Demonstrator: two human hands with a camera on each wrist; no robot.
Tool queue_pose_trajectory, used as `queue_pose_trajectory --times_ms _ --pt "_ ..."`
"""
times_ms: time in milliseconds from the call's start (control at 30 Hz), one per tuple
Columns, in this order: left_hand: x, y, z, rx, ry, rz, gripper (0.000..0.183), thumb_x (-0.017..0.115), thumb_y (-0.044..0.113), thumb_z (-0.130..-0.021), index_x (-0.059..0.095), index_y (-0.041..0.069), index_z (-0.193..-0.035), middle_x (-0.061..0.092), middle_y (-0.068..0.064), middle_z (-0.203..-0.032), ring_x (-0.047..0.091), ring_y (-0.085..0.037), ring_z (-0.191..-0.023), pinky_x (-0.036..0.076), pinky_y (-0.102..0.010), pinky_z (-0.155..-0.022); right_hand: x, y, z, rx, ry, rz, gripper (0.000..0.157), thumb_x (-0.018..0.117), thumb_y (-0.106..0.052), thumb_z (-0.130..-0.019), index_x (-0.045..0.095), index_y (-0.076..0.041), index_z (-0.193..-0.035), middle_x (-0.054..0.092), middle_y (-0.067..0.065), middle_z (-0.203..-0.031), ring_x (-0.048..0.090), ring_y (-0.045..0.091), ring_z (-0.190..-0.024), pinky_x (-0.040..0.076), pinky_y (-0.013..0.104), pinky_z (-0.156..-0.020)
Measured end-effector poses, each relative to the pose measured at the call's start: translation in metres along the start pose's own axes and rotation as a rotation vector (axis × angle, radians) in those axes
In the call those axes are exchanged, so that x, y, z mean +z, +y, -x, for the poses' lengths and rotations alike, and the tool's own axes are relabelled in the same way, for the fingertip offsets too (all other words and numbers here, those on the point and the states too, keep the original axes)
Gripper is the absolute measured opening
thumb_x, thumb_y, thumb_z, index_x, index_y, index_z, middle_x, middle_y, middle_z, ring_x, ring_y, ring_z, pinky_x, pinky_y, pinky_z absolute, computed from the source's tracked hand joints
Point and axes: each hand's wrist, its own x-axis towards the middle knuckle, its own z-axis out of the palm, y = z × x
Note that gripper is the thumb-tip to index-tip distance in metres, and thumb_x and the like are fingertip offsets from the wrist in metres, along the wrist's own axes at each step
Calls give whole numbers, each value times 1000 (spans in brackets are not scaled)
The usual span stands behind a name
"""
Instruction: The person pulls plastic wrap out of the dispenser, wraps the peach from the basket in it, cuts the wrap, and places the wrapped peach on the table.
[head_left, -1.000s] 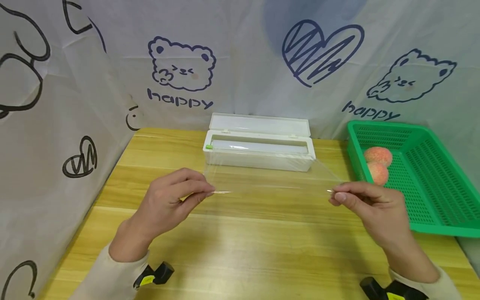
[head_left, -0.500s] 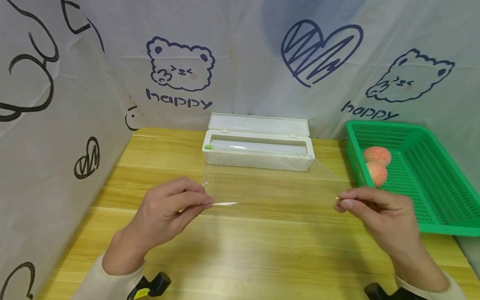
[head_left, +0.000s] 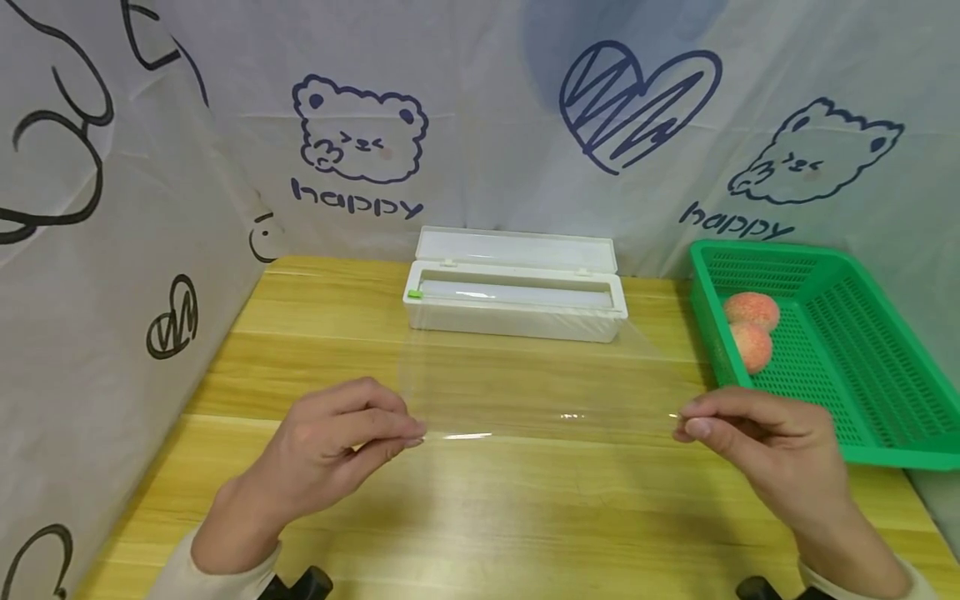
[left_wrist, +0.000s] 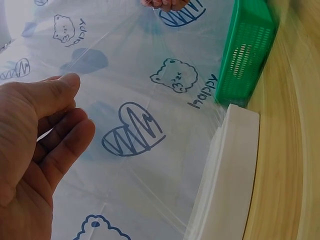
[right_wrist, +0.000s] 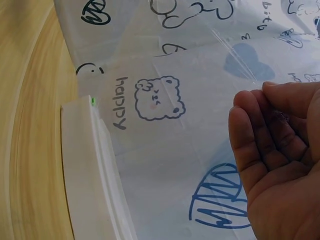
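Observation:
A clear sheet of cling film (head_left: 525, 383) stretches from a white dispenser box (head_left: 513, 323) toward me. My left hand (head_left: 330, 450) pinches the sheet's near left corner between thumb and fingers. At the near right corner, my right hand (head_left: 772, 450) pinches it the same way. The box stands at the back of the table with its lid (head_left: 516, 248) tipped back, and a white roll (head_left: 517, 292) lies inside. A small green piece (head_left: 415, 294) sits at the box's left end. In the left wrist view the film shows faintly beside the thumb (left_wrist: 65, 90).
On the right stands a green perforated basket (head_left: 862, 454) with two pinkish-orange peach-like fruits (head_left: 752, 312) against its left wall. The wooden table (head_left: 510, 517) spreads under my hands. A white cloth with drawings (head_left: 495, 150) hangs behind and on the left.
Both hands have drawn back toward me, holding the film, and the stretch between box and hands has grown longer. The right hand has also shifted slightly right. Box and basket stay put.

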Motion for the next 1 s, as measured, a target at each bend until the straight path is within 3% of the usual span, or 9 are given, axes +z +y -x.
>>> queue_pose_trajectory --times_ms 600,1000 --pt "-10 6 -3 50 9 112 13 69 10 -103 77 1 -96 68 -8 -87 57 -10 -73 44 -12 -61 13 -10 0 -75 -80 -70 22 60 29 -90 68 21 -109 77 21 -109 77 24 -97 62 29 -87" --pt "-11 9 -3 64 19 32 18 72 20 -102 79 8 -90 71 -2 -83 52 -20 -86 42 -29 -81 18 -10 4 -116 -140 -92 21 59 27 -92 68 21 -109 77 21 -109 76 24 -100 62 28 -87"
